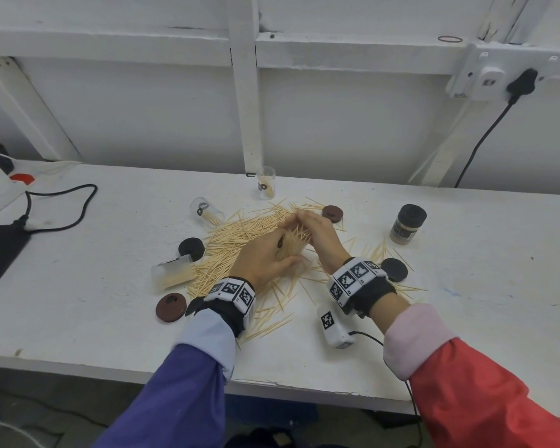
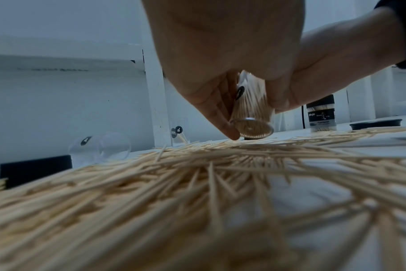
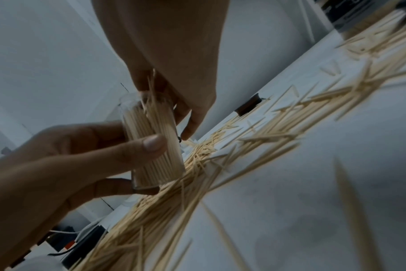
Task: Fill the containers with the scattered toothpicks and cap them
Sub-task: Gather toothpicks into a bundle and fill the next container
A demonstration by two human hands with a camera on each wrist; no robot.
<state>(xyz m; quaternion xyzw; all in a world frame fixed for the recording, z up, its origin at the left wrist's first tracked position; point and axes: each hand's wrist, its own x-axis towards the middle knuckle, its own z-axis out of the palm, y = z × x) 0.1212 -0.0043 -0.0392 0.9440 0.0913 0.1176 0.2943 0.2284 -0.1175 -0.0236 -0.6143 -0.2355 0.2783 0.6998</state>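
A big pile of toothpicks (image 1: pixel 236 244) covers the middle of the white table (image 1: pixel 466 286). My left hand (image 1: pixel 272 253) grips a clear container (image 3: pixel 153 146) packed with toothpicks, tilted just above the pile (image 2: pixel 197 165). At its mouth, my right hand (image 1: pixel 307 227) pinches a bunch of toothpicks (image 3: pixel 150 95) that stick out of the opening. The container's base (image 2: pixel 255 128) faces the left wrist camera. Several loose caps lie around: brown (image 1: pixel 332 212), black (image 1: pixel 191 248), brown (image 1: pixel 171 307), black (image 1: pixel 394 269).
An upright clear container (image 1: pixel 265 184) with few toothpicks stands at the back. One clear container (image 1: pixel 206 211) lies on its side; another (image 1: pixel 172 273) lies at the left. A capped full container (image 1: pixel 408 223) stands right. A power bank (image 1: pixel 0 250) and cable sit far left.
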